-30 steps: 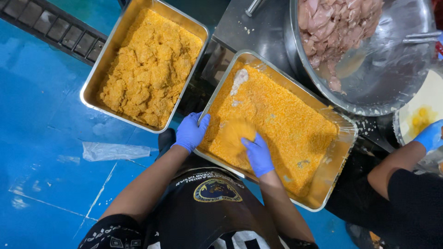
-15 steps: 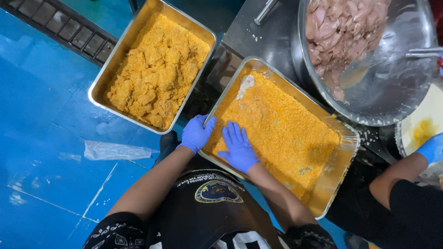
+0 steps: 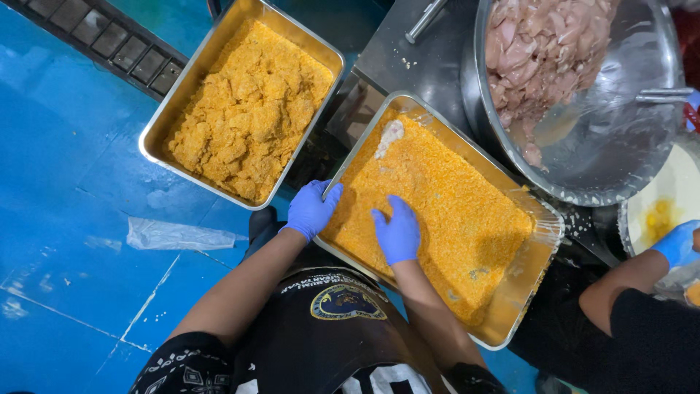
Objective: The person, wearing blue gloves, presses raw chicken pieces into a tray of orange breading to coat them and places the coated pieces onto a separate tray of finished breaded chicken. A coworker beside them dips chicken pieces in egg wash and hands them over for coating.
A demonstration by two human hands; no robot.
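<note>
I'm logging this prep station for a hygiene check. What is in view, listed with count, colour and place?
crumb tray: 1, steel, filled with orange crumbs, in front of the person
pale piece: 1, whitish, on the crumbs at the tray's far left corner
coated-pieces tray: 1, steel, heaped with orange crumbed pieces, to the left
big bowl: 1, steel, holding pink raw meat, upper right
white bowl: 1, with yellow liquid, right edge
plastic wrap: 1, clear, on the blue floor
floor grate: 1, dark, upper left
co-worker's hand: 1, blue glove, right edge
left hand: blue glove, on the crumb tray's near left rim
right hand: blue glove, flat on the crumbs
</note>
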